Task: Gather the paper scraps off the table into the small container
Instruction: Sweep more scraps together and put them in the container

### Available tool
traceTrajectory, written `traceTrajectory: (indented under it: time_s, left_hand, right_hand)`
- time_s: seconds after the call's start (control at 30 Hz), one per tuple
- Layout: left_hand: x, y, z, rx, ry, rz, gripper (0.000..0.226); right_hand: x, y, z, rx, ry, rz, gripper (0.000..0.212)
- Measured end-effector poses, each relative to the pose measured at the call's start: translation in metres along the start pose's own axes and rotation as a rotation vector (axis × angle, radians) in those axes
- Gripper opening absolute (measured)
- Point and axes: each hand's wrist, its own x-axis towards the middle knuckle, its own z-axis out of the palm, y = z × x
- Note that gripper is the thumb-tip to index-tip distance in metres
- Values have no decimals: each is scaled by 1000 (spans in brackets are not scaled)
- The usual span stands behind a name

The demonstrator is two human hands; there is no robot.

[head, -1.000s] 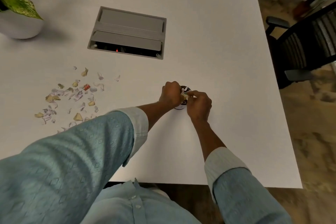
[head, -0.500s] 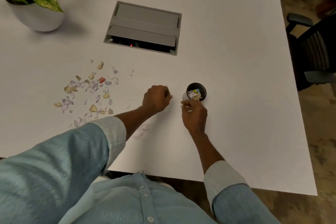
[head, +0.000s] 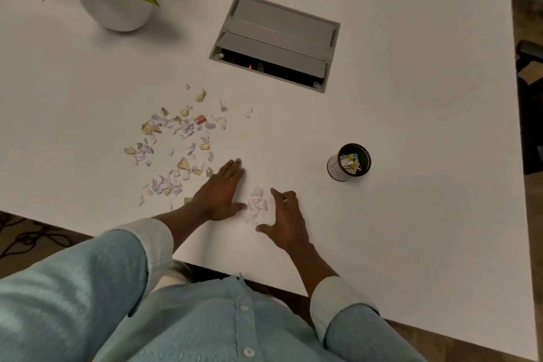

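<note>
A small dark round container [head: 349,163] stands on the white table [head: 411,126], with several paper scraps inside. A loose spread of white, tan and red paper scraps [head: 179,144] lies to the left. A small heap of white scraps [head: 256,204] sits near the front edge between my hands. My left hand [head: 220,194] lies flat and open on the table just left of that heap. My right hand [head: 286,219] is open with fingers spread just right of it. Neither hand holds anything.
A grey cable box [head: 274,40] is sunk into the table at the back, its lid partly open. A white pot with a green plant [head: 113,1] stands at the back left. A dark chair [head: 531,114] is beyond the right edge.
Both hands have left the container and moved back and left to the small heap near the front edge. They have gone from closed to open and flat.
</note>
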Motion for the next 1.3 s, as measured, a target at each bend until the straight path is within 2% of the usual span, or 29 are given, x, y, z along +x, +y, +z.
traceTrajectory:
  time_s: [0.1,0.23,0.47,0.57,0.67,0.77,0.9,1.0,1.1,1.3]
  left_hand:
    - [-3,9,8,15,-54,70,107]
    - [-14,21,22,71,-15,131,99]
    - [-23,29,34,-64,145,120,36]
    - [-19,29,34,-99,167,60,19]
    - [-11,28,32,-119,171,46,15]
    - [-4,27,27,-164,157,36,20]
    - [1,27,21,-261,155,-28,16]
    - [4,32,13,-337,232,-98,8]
    - [17,47,-4,-447,325,-153,5]
    - [61,111,-58,-602,447,-47,3]
  right_hand:
    - [7,-9,2,-73,-18,-29,108]
    - [18,-19,3,-153,-40,-51,98]
    - [30,-26,0,-184,-37,-93,67]
    - [32,-27,0,-184,-11,-119,46]
    - [33,-26,2,-227,13,-167,22]
    - [33,-22,4,-173,46,-162,19]
    - [30,-14,0,54,173,16,16]
    - [25,-5,-13,215,297,130,11]
    - [20,3,-35,312,425,164,16]
    - [19,14,-104,467,694,253,17]
